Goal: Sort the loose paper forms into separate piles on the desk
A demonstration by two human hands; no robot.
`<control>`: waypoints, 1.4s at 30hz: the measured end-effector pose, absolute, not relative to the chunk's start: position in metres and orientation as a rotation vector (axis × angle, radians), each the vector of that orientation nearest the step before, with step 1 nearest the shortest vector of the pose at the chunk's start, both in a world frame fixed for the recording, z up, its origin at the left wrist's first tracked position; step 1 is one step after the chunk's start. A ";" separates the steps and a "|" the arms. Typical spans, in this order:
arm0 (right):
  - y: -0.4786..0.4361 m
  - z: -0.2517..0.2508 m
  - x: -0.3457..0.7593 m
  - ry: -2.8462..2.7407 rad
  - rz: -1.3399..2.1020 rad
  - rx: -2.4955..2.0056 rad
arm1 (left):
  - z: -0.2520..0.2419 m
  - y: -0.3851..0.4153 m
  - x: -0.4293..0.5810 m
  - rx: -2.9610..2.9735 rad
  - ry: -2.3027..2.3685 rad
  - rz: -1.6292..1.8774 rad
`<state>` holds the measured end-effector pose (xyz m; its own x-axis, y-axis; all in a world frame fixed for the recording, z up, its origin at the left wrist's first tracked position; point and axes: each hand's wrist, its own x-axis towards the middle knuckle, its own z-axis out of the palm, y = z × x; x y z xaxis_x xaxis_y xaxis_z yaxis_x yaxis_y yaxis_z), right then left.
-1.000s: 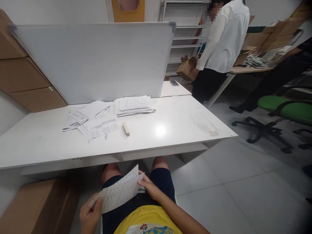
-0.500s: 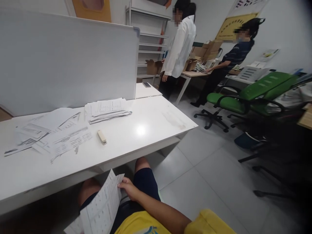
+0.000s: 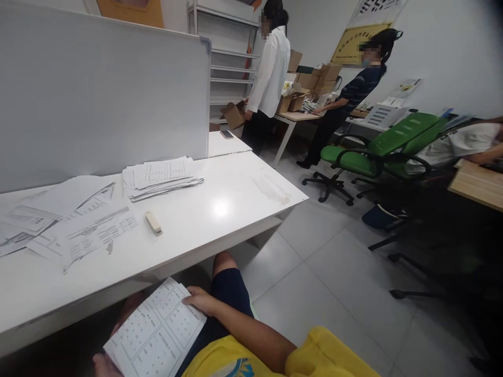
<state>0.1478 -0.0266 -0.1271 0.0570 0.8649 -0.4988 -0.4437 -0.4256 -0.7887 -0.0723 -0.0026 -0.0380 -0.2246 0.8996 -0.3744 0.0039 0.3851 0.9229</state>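
Note:
Several printed sheets of paper lie together above my lap, their grid of boxes facing up. My right hand grips their upper right edge, thumb on top. At the lower left corner of the sheets is my left hand, fingers closed at the edge and partly cut off by the frame. On the white table in front of me stands a thick stack of printed papers. Nearer to me lies a cream-coloured stapler. Loose papers spread over the table's left side.
A grey partition rises behind the white table. A phone lies at its far end. Two people stand by a table with cardboard boxes. Green swivel chairs and a bin are on the right.
The sheets have turned flatter, so their printed face shows fully. My left hand has come into view at their lower corner. The view has swung slightly right.

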 end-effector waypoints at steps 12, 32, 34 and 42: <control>-0.020 -0.127 0.162 -0.425 1.671 -1.172 | -0.072 0.019 -0.079 0.722 1.566 0.965; -0.051 -0.104 0.202 -0.489 1.714 -1.021 | -0.070 0.007 -0.076 0.984 1.439 0.846; -0.049 -0.100 0.203 -0.525 1.703 -0.962 | -0.066 0.004 -0.071 0.980 1.425 0.900; -0.051 -0.021 0.233 -0.905 1.454 -1.073 | -0.010 0.013 -0.055 1.297 1.542 0.880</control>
